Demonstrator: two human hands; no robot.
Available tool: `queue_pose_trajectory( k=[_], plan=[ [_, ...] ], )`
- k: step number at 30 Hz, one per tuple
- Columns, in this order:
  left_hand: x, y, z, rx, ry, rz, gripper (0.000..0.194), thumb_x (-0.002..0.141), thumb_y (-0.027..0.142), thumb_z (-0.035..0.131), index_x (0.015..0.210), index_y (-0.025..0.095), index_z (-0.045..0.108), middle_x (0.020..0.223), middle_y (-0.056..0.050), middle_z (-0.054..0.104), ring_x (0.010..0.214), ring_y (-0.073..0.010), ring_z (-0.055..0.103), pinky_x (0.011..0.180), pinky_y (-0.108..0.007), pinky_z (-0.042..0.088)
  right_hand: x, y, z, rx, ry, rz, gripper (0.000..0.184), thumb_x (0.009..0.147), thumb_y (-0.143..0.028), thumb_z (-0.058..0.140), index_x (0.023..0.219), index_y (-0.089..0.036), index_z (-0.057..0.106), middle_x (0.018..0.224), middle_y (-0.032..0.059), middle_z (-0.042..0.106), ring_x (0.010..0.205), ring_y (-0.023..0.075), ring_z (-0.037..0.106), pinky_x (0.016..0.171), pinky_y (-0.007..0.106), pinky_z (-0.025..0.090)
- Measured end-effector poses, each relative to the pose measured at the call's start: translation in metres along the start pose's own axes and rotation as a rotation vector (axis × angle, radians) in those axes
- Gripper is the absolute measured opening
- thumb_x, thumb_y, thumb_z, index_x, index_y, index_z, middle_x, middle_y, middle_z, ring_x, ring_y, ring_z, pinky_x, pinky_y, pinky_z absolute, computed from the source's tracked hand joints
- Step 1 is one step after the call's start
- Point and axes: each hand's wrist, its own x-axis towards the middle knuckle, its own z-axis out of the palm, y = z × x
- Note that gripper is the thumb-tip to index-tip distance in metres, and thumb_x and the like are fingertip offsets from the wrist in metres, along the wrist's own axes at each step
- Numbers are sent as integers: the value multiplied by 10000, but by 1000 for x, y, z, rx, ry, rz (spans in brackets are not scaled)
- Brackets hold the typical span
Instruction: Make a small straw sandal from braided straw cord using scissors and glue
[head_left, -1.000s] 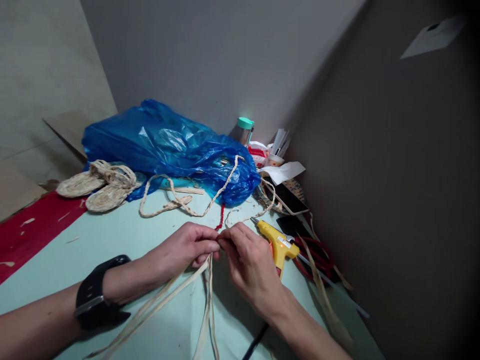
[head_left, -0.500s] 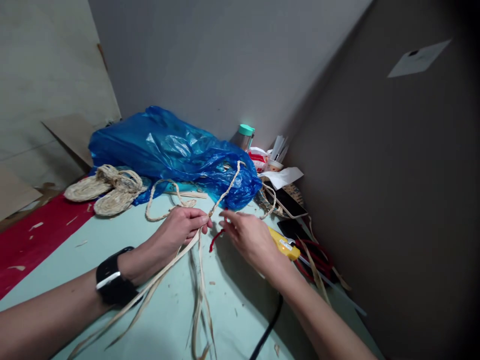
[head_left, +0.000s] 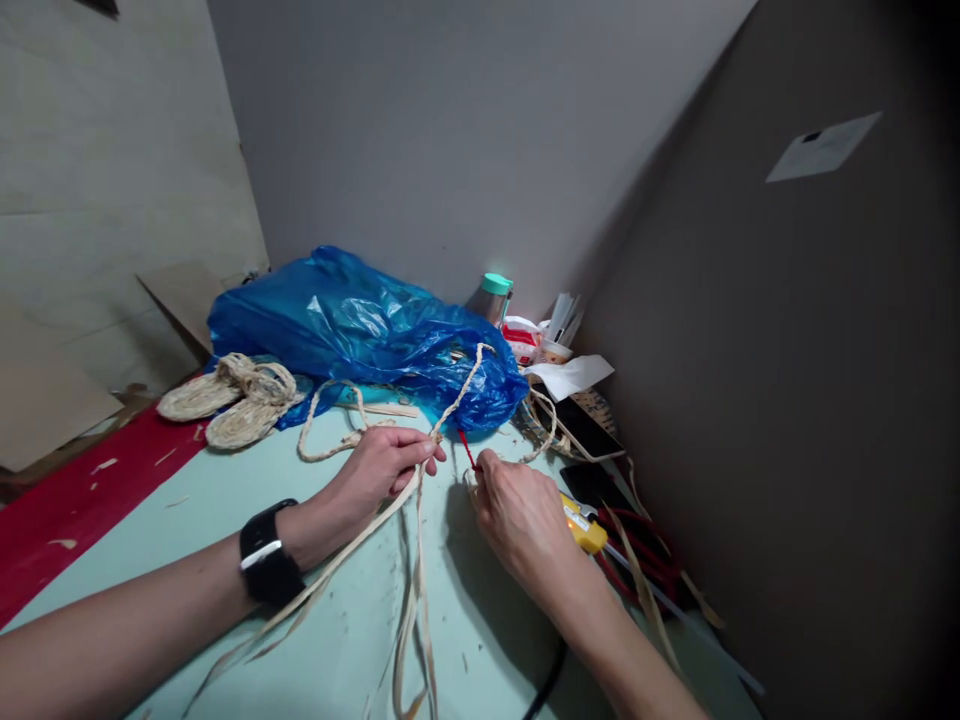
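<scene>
My left hand (head_left: 382, 462), with a black band on its wrist, pinches a pale braided straw cord (head_left: 460, 398) where the braid gives way to loose strands. These flat straw strands (head_left: 409, 600) trail down and left toward me. Beyond the fingers the braid rises to the blue plastic bag. Just right of it, my right hand (head_left: 517, 505) is closed on the lower end of a thin red cord (head_left: 466, 449), which runs straight up toward the bag. A bit of pale fibre shows beside the right fingertips, but what else they hold is hidden.
The blue bag (head_left: 352, 315) lies along the wall, with woven straw slippers (head_left: 244, 420) at its left. A green-lidded bottle (head_left: 496, 285) and white paper (head_left: 574, 377) stand behind. A yellow tool (head_left: 586, 528) and black cable (head_left: 551, 675) lie at right.
My right hand, reaching with fingers apart before, has closed on the red cord and drawn it right into a straight line. The left hand keeps its pinch; the view has shifted slightly.
</scene>
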Motion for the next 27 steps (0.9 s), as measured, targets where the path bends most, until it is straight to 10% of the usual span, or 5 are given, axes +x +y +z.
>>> queue_pose_trajectory(
  k=[12,27],
  plan=[
    [22,-13,29,268,-12,195,226,805,294,592,696,158,736,698,-21,706,704,-201,592,691,-290,425,-10,1,-14,117,66,-94,198,909,-179,455,902,-215,649,720,61,731,599,188,654,533,315,191],
    [18,-3,21,325,-172,222,178,766,205,574,609,175,652,646,13,573,676,-166,487,646,-266,337,28,9,-17,295,89,-16,231,949,-248,459,909,-224,685,811,27,730,738,156,655,635,232,344]
  ],
)
